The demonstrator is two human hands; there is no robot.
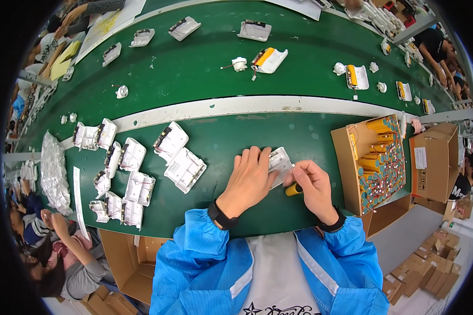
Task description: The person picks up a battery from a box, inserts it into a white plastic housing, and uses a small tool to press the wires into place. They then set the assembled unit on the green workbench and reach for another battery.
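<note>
Near the middle of the bench's front part, my left hand (249, 177) is closed on the left side of a white plastic shell (281, 161), back of the hand up. My right hand (314, 190) is at the shell's right edge, thumb and fingers pinched together and slightly blurred. A yellow cylindrical battery (294, 190) shows under those fingers, partly covered by them. To the left, several open white shells with small wired parts lie on the green bench, two of them together (186, 170) closest to my left hand.
A cardboard box (346, 169) of yellow and teal batteries with wires stands at the right. Beyond a white rail (226, 106), a green conveyor belt (189, 68) carries shells and small white parts. A clear plastic bag (55, 173) lies at the left edge. People sit along both sides.
</note>
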